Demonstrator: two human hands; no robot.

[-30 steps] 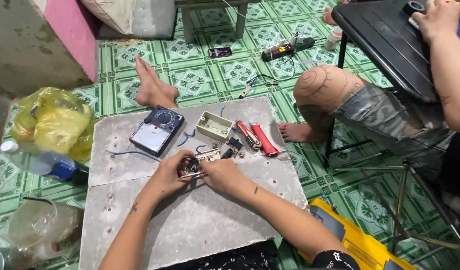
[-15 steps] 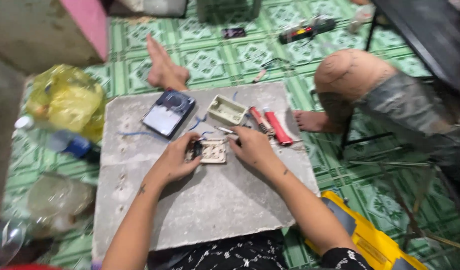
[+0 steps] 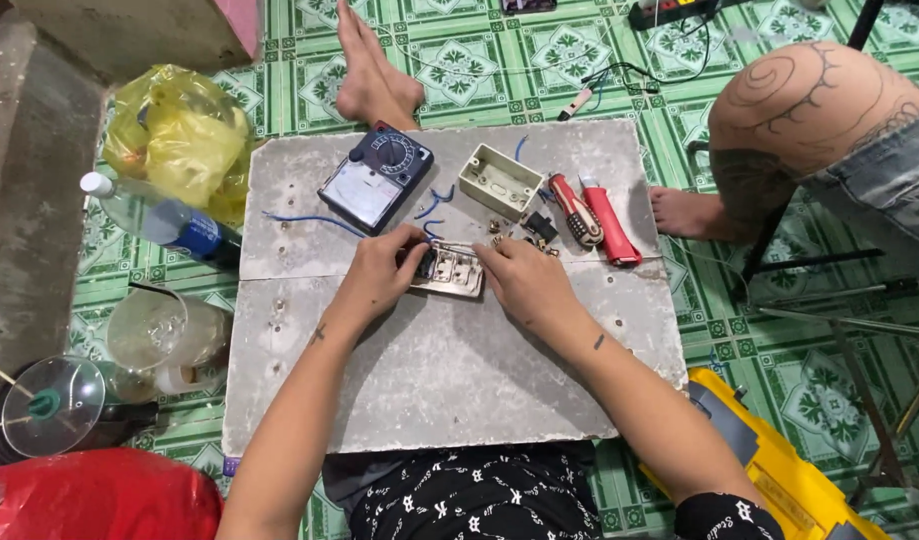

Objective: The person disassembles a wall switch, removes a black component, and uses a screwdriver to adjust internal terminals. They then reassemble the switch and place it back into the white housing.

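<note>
A small cream switch plate (image 3: 449,273) lies flat on the gray slab (image 3: 449,380), right between the two hands. The left hand (image 3: 379,275) is on its left side, with the fingers bent and closed on the left edge of the switch. The thumb sits near the top corner. The right hand (image 3: 524,282) is on its right side, palm down, with the fingers curled and pressed on the right edge. Both hands touch the switch and hold it from both sides, so only its middle shows. Both arms reach up from the bottom, and the wrists are low over the slab. A thin blue wire (image 3: 434,232) curls just above the switch, near the left fingers. A dark blue meter (image 3: 375,178) lies farther up and to the left. A cream box (image 3: 499,181) sits above the right hand. Beside the box lie a red screwdriver (image 3: 576,211) and a red knife (image 3: 609,224). Another person's bare foot (image 3: 371,72) rests on the green floor past the slab. A yellow bag (image 3: 179,135) and a bottle (image 3: 164,222) are off to the left.
</note>
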